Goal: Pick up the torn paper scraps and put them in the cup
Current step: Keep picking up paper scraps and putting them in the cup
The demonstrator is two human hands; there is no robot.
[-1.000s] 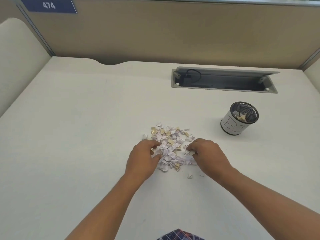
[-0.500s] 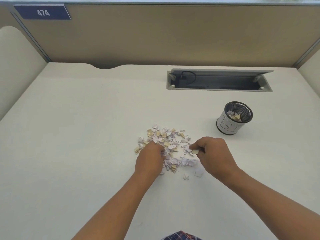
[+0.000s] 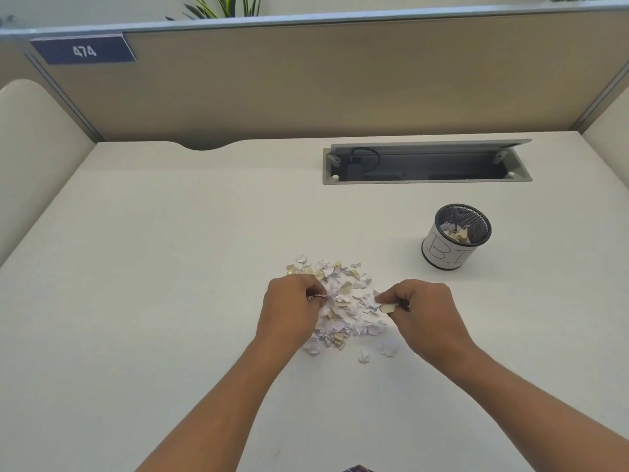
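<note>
White, pale lilac and tan paper scraps (image 3: 343, 315) are being recorded as a loose heap near the middle of the cream desk (image 3: 170, 267), with two stray pieces (image 3: 389, 349) lying just off its near edge. The heap is being worked from both sides. On the right flank a tan scrap (image 3: 388, 308) is being pinched between the thumb and curled fingers of the right hand (image 3: 422, 315); whether more is being held inside the palm cannot be told. On the left flank a small bunch of pale scraps is being gripped by the left hand (image 3: 289, 311), its fingers curled tightly round it.

Relation governing the coming move: the cup (image 3: 456, 247) is standing upright, well apart from the heap, farther from the body and off to the right. The right hand is being judged the nearer one, with a free line to the rim; the left hand would have to be carried across the heap. The mouth is facing up, so a release from above is being called for. No long axis is being assigned to the scraps, which are irregular and crumpled. A few deposited scraps (image 3: 456, 232) are lying inside the cup; most are lying on the desk, so progress is being judged as early.

Writing: outline letters on the cup's white band are being read as "B", then what is being taken for an "I"; anything further is turned out of sight. A dark blue plate (image 3: 83, 51) on the partition (image 3: 340, 80) is being read as "474". An open cable tray (image 3: 425, 163) is lying behind the cup.
</note>
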